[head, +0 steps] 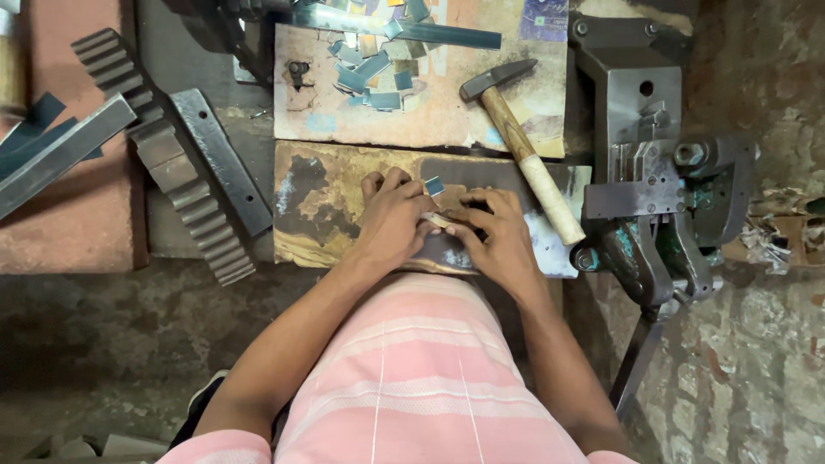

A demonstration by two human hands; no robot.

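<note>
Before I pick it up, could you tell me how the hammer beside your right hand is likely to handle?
The hammer probably feels head-heavy, since its dark metal head sits on a slim wooden handle. It should stay stiff. Lying flat across the work boards, it seems unlikely to roll, and the pale wrapped grip end should not slip.

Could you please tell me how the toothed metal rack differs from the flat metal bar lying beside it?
The grey toothed metal rack has a stepped, ridged edge; the flat dark metal bar is smooth with small holes. The rack is longer and thicker than the bar. Both lie diagonally, side by side, away from both hands.
</note>
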